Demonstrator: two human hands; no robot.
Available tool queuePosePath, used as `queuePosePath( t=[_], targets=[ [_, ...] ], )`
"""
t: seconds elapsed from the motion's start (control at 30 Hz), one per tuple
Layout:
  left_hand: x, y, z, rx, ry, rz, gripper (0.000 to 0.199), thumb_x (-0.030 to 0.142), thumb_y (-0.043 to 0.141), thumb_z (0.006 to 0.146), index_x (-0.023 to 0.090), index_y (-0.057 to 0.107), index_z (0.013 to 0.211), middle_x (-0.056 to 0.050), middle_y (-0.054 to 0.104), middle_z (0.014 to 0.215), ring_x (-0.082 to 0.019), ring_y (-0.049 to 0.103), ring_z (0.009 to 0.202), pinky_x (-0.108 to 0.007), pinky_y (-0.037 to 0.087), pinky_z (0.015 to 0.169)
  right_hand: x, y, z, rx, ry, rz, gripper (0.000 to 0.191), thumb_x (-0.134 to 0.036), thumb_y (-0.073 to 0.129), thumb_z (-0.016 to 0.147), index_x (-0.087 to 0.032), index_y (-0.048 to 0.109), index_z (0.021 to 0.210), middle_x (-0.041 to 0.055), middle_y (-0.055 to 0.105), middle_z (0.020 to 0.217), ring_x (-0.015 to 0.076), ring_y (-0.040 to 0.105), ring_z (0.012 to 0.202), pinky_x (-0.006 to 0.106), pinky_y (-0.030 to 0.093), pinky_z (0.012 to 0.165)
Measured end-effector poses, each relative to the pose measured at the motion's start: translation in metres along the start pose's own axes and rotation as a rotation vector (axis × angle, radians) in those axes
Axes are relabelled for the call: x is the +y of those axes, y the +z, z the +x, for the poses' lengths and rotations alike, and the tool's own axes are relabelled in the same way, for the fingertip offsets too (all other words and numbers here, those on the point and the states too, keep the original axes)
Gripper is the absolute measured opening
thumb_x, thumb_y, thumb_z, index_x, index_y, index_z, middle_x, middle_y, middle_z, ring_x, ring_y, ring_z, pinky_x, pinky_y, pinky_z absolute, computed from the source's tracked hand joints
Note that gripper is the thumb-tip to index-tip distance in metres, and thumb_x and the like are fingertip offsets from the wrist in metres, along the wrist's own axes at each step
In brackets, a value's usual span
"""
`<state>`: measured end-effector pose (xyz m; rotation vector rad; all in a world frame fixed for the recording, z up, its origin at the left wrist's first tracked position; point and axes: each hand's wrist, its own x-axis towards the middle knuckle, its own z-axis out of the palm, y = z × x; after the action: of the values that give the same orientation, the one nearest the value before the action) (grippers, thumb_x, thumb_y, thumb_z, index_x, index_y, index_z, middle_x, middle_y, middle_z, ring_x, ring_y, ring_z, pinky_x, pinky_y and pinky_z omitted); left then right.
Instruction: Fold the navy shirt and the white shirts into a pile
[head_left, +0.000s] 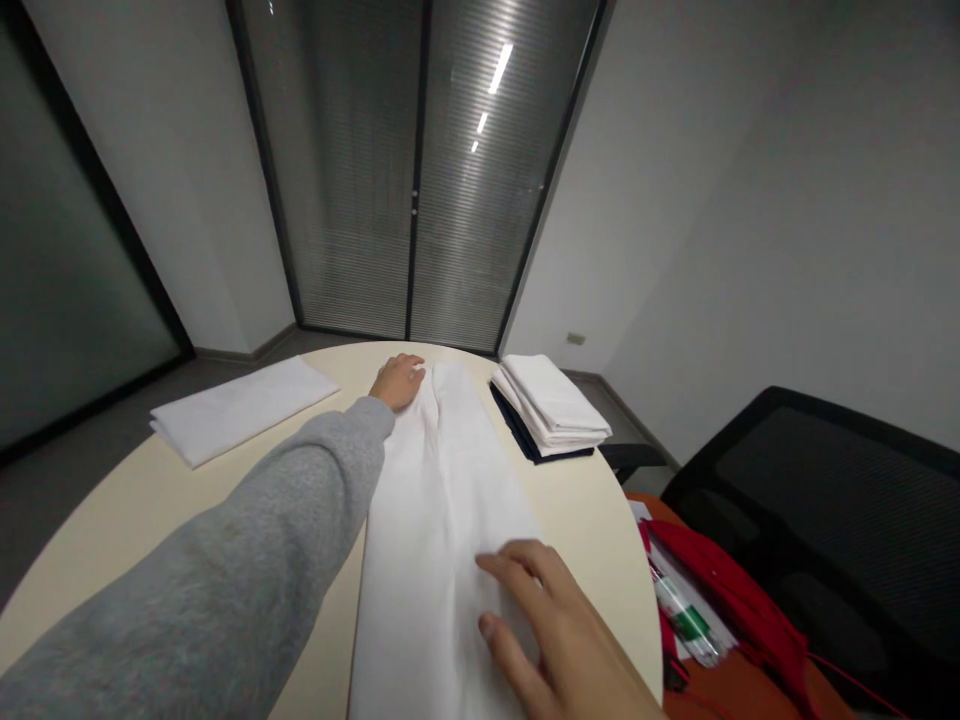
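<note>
Flat on long white cloth (442, 500) along table (150, 500) centre: left hand (397, 382) pressed at far end, fingers together; right hand (551, 625) spread at near end.

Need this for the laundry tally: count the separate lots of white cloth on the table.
3: a long white cloth under both hands, a folded white cloth far left, a folded stack far right; its layers cannot be counted.

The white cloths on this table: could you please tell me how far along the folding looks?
Done: a folded stack sits at the far right, and one folded cloth lies at the far left. In hand: a long white cloth lies lengthwise, with the left hand flat on its far end and the right hand on its near part. Left: this cloth's shorter folds.
</note>
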<state>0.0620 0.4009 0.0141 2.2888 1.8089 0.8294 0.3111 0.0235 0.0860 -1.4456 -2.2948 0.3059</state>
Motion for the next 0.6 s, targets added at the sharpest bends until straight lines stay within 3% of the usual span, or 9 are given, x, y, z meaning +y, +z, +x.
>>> queuePosePath(
  t=[0.1, 0.2, 0.27, 0.33, 0.43, 0.53, 0.6],
  targets=[
    [-0.016, -0.002, -0.005, -0.029, -0.02, 0.026, 0.051, 0.046, 0.039, 0.106, 0.027, 0.053, 0.151, -0.008, 0.05, 0.161, -0.03, 0.042, 0.147, -0.047, 0.032, 0.121, 0.023, 0.003, 0.072, -0.076, -0.079, -0.11, 0.043, -0.028, 0.06, 0.103, -0.025, 0.057, 0.146, 0.01, 0.059, 0.147, 0.0245, 0.054, 0.137, 0.042, 0.044, 0.117],
    [-0.029, 0.004, -0.007, -0.115, -0.032, 0.063, 0.054, 0.049, 0.039, 0.105, 0.03, 0.048, 0.156, -0.006, 0.042, 0.167, -0.03, 0.035, 0.154, -0.05, 0.026, 0.124, 0.049, 0.019, 0.131, -0.1, -0.063, -0.182, 0.043, -0.029, 0.058, 0.105, -0.019, 0.057, 0.147, 0.0132, 0.059, 0.148, 0.026, 0.051, 0.139, 0.043, 0.039, 0.119],
    [-0.034, 0.008, -0.007, -0.171, -0.027, 0.086, 0.059, 0.052, 0.039, 0.105, 0.029, 0.043, 0.159, -0.007, 0.036, 0.171, -0.03, 0.03, 0.157, -0.051, 0.023, 0.125, 0.061, 0.036, 0.153, -0.113, -0.011, -0.225, 0.043, -0.029, 0.057, 0.105, -0.02, 0.057, 0.147, 0.013, 0.06, 0.147, 0.0274, 0.052, 0.136, 0.045, 0.041, 0.114],
    [-0.038, 0.011, -0.005, -0.219, -0.007, 0.1, 0.064, 0.056, 0.036, 0.105, 0.028, 0.038, 0.162, -0.007, 0.03, 0.173, -0.03, 0.026, 0.159, -0.049, 0.021, 0.126, 0.061, 0.053, 0.157, -0.122, 0.048, -0.268, 0.044, -0.029, 0.053, 0.106, -0.022, 0.055, 0.149, 0.0132, 0.057, 0.15, 0.0303, 0.051, 0.134, 0.049, 0.043, 0.108],
    [-0.04, 0.01, -0.003, -0.283, 0.025, 0.106, 0.069, 0.061, 0.031, 0.104, 0.026, 0.035, 0.164, -0.007, 0.025, 0.174, -0.029, 0.02, 0.161, -0.05, 0.018, 0.128, 0.042, 0.068, 0.144, -0.134, 0.074, -0.323, 0.049, -0.032, 0.05, 0.107, -0.021, 0.049, 0.155, 0.0171, 0.05, 0.157, 0.0351, 0.05, 0.133, 0.054, 0.045, 0.103],
    [-0.037, 0.009, -0.004, -0.329, 0.055, 0.095, 0.073, 0.065, 0.031, 0.103, 0.026, 0.035, 0.164, -0.007, 0.024, 0.175, -0.031, 0.018, 0.162, -0.055, 0.016, 0.128, 0.022, 0.064, 0.14, -0.21, 0.001, -0.334, 0.052, -0.039, 0.052, 0.104, -0.022, 0.049, 0.153, 0.0178, 0.056, 0.148, 0.0369, 0.055, 0.125, 0.053, 0.046, 0.098],
    [-0.033, 0.008, -0.009, -0.333, 0.073, 0.082, 0.075, 0.067, 0.034, 0.101, 0.025, 0.036, 0.164, -0.008, 0.025, 0.174, -0.033, 0.017, 0.162, -0.056, 0.015, 0.128, 0.021, 0.056, 0.153, -0.263, -0.013, -0.32, 0.047, -0.038, 0.048, 0.104, -0.025, 0.054, 0.149, 0.015, 0.066, 0.133, 0.0339, 0.06, 0.117, 0.047, 0.047, 0.093]
  ],
)
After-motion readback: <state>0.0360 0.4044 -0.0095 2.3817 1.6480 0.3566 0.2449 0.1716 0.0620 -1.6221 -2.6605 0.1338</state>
